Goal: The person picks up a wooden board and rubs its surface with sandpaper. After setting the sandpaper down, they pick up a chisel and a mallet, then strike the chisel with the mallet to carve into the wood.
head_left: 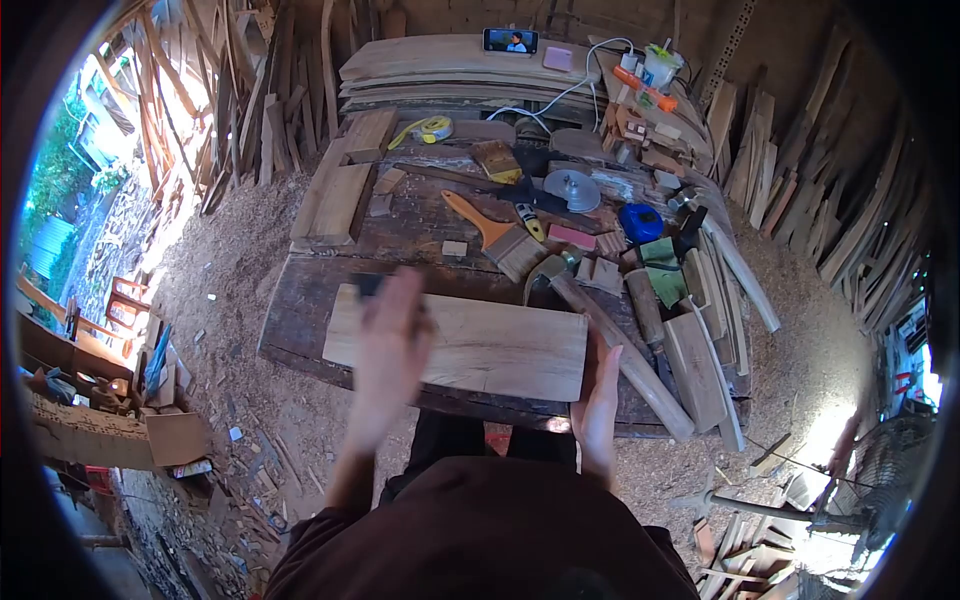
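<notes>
A pale wooden board (490, 345) lies lengthwise along the near edge of the worn wooden table. Over its left part is my left hand (395, 325), smeared by motion, with the fingers closed round a dark flat piece (368, 284). The dark piece sticks out past the board's far edge; its kind is too blurred to make out. At the board's right end my right hand (600, 390) holds the end face and near corner, its fingers partly hidden by the board. Just right of that hand rests a hammer (630, 365) with a long wooden handle.
Behind the board lie a wide paintbrush (500, 240), a clear disc (572, 190), a blue tape measure (641, 223) and a yellow tape roll (435, 128). Wood offcuts (695, 365) crowd the right side. A phone (510, 41) stands on stacked planks (430, 62) at the back.
</notes>
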### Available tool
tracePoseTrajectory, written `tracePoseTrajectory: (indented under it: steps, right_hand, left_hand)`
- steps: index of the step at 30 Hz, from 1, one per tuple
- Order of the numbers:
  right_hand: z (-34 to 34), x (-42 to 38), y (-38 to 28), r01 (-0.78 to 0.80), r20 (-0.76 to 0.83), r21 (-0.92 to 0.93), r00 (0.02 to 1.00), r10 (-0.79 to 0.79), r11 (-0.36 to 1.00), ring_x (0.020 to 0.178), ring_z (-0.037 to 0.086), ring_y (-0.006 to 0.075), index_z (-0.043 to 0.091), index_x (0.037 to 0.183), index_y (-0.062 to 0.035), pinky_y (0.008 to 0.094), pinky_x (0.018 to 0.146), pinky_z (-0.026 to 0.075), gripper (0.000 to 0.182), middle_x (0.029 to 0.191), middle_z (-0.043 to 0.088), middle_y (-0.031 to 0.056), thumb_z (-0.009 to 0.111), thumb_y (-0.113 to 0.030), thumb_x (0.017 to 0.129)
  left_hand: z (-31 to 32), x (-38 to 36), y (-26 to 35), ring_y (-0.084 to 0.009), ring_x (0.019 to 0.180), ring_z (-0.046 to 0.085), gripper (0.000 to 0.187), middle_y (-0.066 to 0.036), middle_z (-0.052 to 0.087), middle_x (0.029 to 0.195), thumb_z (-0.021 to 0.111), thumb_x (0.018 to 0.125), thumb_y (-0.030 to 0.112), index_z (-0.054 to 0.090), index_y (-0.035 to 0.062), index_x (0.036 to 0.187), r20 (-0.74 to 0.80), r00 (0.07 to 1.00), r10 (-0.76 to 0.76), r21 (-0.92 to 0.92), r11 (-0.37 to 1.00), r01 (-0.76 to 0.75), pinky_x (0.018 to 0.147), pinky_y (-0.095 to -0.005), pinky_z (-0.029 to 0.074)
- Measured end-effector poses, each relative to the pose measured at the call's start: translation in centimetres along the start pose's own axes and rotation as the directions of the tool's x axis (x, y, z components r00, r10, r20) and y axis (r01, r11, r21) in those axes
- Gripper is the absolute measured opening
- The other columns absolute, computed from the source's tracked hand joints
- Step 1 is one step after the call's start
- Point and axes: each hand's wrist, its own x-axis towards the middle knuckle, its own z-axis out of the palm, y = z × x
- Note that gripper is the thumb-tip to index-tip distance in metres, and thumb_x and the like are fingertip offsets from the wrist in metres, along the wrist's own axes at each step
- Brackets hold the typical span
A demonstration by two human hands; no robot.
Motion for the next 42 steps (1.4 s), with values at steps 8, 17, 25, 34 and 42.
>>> tracePoseTrajectory:
  steps: [8,17,25,34,42]
  right_hand:
    - [-0.1,0.0,0.1,0.016,-0.007,-0.036,1.000,-0.017,0.999,0.143,0.032,0.0253,0.027,0.152,0.0000,0.0391,0.117,0.023,0.077,0.154,0.035,0.0161,0.027,-0.059,0.102]
    - [2.7,-0.2,-0.7,0.069,-0.284,0.198,0.959,-0.011,0.978,0.144,0.031,0.0256,0.020,0.154,-0.0023,0.0392,0.118,0.023,0.070,0.156,0.031,0.0145,0.026,-0.052,0.105]
    - [-0.3,0.2,0.4,0.037,0.009,-0.049,0.999,-0.037,0.998,0.144,0.031,0.0251,0.028,0.151,-0.0004,0.0395,0.117,0.022,0.074,0.154,0.035,0.0159,0.026,-0.057,0.103]
    - [-0.5,0.3,0.6,0.035,-0.006,-0.032,0.999,-0.036,0.999,0.142,0.034,0.0249,0.029,0.151,-0.0008,0.0388,0.117,0.023,0.075,0.152,0.037,0.0151,0.028,-0.058,0.103]
    - [-0.2,-0.1,0.0,0.015,-0.053,0.046,0.999,-0.012,0.999,0.148,0.020,0.0263,0.016,0.154,0.0010,0.0401,0.120,0.015,0.073,0.159,0.023,0.0157,0.026,-0.052,0.105]
  left_hand:
    - [0.8,-0.2,-1.7,-0.0376,0.137,0.041,0.046,-0.019,0.045,0.147,0.046,0.100,0.023,0.046,0.0002,0.141,-0.078,0.996,-0.033,0.215,0.975,0.049,0.115,-0.0539,0.024]
    - [8.3,-0.3,12.5,-0.0283,0.137,0.041,0.047,-0.011,0.046,0.148,0.054,0.094,0.022,0.051,0.0052,0.138,0.040,0.849,0.526,-0.200,0.837,-0.509,0.112,-0.0475,0.029]
    - [2.2,0.2,1.2,-0.0271,0.134,0.047,0.045,-0.012,0.051,0.144,0.051,0.097,0.023,0.051,0.0056,0.139,-0.037,0.993,0.115,0.097,0.989,-0.111,0.113,-0.0467,0.028]
    - [3.4,0.7,2.2,-0.0261,0.129,0.050,0.038,-0.012,0.057,0.135,0.049,0.099,0.023,0.056,0.0045,0.132,-0.050,0.979,0.199,0.135,0.972,-0.190,0.114,-0.0470,0.027]
    - [8.0,-0.5,11.7,-0.0255,0.134,0.047,0.044,-0.010,0.051,0.144,0.052,0.097,0.026,0.052,0.0072,0.137,0.031,0.875,0.484,-0.223,0.856,-0.466,0.114,-0.0455,0.026]
